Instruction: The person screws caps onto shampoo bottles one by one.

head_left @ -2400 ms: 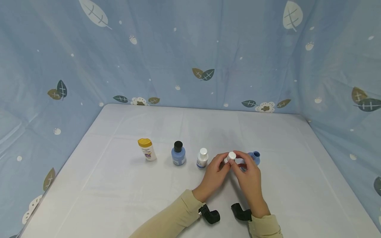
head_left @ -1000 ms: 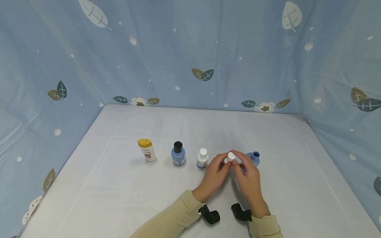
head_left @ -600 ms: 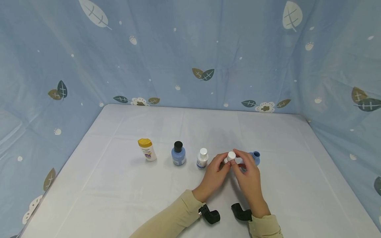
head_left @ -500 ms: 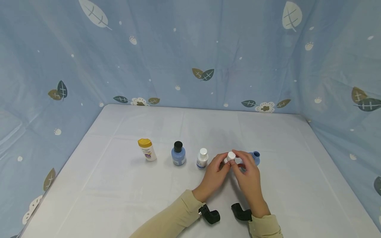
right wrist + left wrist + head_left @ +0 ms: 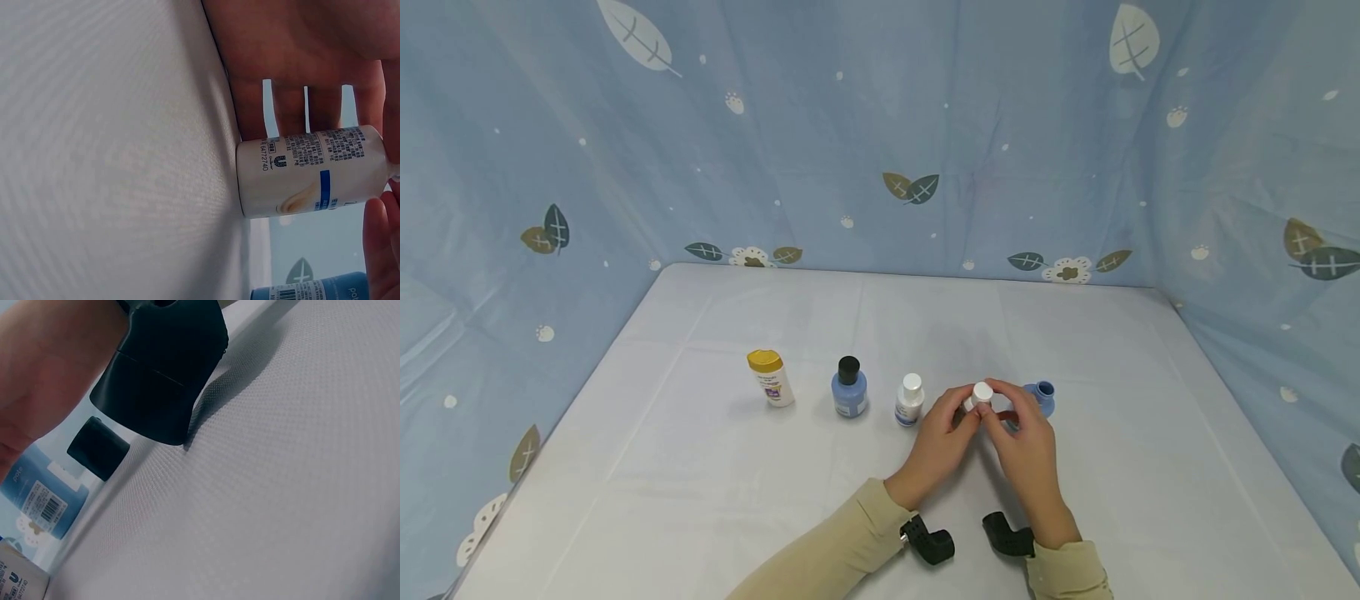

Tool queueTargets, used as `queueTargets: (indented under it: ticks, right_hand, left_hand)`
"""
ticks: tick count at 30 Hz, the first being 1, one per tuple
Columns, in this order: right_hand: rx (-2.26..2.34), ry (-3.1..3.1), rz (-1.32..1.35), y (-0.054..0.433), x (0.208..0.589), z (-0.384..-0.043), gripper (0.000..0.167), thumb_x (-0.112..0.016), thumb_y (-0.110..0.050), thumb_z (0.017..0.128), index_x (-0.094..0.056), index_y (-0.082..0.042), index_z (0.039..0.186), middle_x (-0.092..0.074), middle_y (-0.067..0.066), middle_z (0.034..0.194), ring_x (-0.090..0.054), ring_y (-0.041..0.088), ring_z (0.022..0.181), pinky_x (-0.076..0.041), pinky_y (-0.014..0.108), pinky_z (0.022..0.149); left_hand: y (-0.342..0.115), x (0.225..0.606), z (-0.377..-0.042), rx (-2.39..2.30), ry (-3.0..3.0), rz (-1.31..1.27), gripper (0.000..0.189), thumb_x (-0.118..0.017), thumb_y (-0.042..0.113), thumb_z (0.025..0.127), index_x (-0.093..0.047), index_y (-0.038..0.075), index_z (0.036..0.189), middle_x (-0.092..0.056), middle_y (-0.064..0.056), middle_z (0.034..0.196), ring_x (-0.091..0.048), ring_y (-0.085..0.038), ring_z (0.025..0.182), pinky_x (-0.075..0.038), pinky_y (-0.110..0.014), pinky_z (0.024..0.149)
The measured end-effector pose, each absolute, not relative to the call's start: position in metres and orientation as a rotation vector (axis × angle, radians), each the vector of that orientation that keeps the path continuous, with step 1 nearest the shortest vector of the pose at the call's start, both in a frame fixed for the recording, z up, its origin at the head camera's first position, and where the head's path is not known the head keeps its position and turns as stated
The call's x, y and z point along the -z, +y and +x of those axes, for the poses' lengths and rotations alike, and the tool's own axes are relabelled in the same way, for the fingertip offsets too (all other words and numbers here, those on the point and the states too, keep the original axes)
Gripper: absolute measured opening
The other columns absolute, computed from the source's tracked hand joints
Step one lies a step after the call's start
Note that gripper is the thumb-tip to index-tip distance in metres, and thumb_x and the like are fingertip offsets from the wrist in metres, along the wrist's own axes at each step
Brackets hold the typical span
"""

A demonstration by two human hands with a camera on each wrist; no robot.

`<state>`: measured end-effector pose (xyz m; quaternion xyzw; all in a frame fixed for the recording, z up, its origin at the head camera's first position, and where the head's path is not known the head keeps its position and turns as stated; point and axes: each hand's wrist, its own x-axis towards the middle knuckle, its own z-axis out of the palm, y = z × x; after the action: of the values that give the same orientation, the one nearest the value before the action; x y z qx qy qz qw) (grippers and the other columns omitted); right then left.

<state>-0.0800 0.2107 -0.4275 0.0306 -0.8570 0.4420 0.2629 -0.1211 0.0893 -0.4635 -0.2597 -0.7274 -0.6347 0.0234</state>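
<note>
Between the two hands stands a small white bottle [image 5: 312, 172] with printed label text. My left hand [image 5: 935, 450] grips its body, fingers wrapped behind it in the right wrist view. Thumb and fingers of my right hand [image 5: 1030, 442] pinch the white cap [image 5: 982, 391] at its top. Just beyond the right hand is an open blue bottle [image 5: 1043, 397], partly covered by that hand. A loose black cap [image 5: 98, 449] rests on the table beside the blue bottle in the left wrist view; the right hand hides it from the head view.
Left of the hands, on the white table [image 5: 760, 500], a white bottle with a white cap [image 5: 910, 400], a blue bottle with a black cap [image 5: 849, 390] and a white bottle with a yellow cap [image 5: 771, 379] stand in a row. Patterned blue curtains [image 5: 820, 125] surround the table.
The right thumb and fingers shift back and forth around the white cap, turning and re-gripping. My left hand keeps the bottle in place, and the other bottles stay where they were.
</note>
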Motion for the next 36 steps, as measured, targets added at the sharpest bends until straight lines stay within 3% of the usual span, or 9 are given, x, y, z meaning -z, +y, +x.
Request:
queueTargets:
  ticks: [7,14,17,25,36]
  right_hand:
    - [-1.183,-2.353,0.026,0.210,0.426,-0.080,0.035,-0.065,-0.023,0.082,-0.057,-0.018,0.116,-0.054,-0.003,0.113,-0.048,0.014,0.101,-0.047,0.031,0.070]
    - [-1.195,-2.334,0.046,0.193,0.393,-0.070,0.035,-0.066,-0.004,0.079,-0.057,-0.002,0.112,-0.054,0.010,0.107,-0.048,0.016,0.097,-0.047,0.031,0.069]
    - [-1.207,-2.327,0.076,0.195,0.395,-0.071,0.037,-0.066,-0.002,0.079,-0.055,-0.001,0.115,-0.054,0.012,0.110,-0.048,0.022,0.100,-0.047,0.028,0.070]
    - [-1.197,-2.340,0.152,0.210,0.424,-0.080,0.047,-0.059,-0.005,0.084,-0.048,-0.015,0.129,-0.054,0.000,0.121,-0.046,0.013,0.110,-0.044,0.020,0.074]
    - [-1.168,-2.323,0.127,0.211,0.425,-0.080,0.036,-0.059,-0.007,0.085,-0.057,-0.014,0.120,-0.055,0.002,0.116,-0.047,0.013,0.106,-0.043,0.016,0.074]
  left_hand:
    - [0.088,0.458,-0.119,1.973,-2.275,-0.794,0.031,-0.048,0.026,0.093,-0.052,0.017,0.122,-0.053,0.005,0.114,-0.048,-0.007,0.103,-0.041,-0.027,0.087]
    - [0.089,0.461,-0.120,1.963,-2.286,-0.796,0.031,-0.048,0.027,0.093,-0.051,0.019,0.123,-0.053,0.005,0.115,-0.048,-0.007,0.103,-0.040,-0.027,0.087]
    - [0.086,0.451,-0.117,1.959,-2.272,-0.808,0.031,-0.049,0.021,0.093,-0.052,0.013,0.122,-0.054,0.000,0.115,-0.048,-0.010,0.105,-0.040,-0.028,0.088]
    - [0.080,0.425,-0.107,1.962,-2.271,-0.795,0.029,-0.051,0.012,0.091,-0.052,0.005,0.119,-0.055,-0.007,0.111,-0.051,-0.019,0.097,-0.041,-0.026,0.084]
    - [0.079,0.425,-0.107,1.990,-2.279,-0.794,0.029,-0.050,0.013,0.092,-0.052,0.005,0.120,-0.054,-0.008,0.112,-0.050,-0.018,0.098,-0.042,-0.028,0.084]
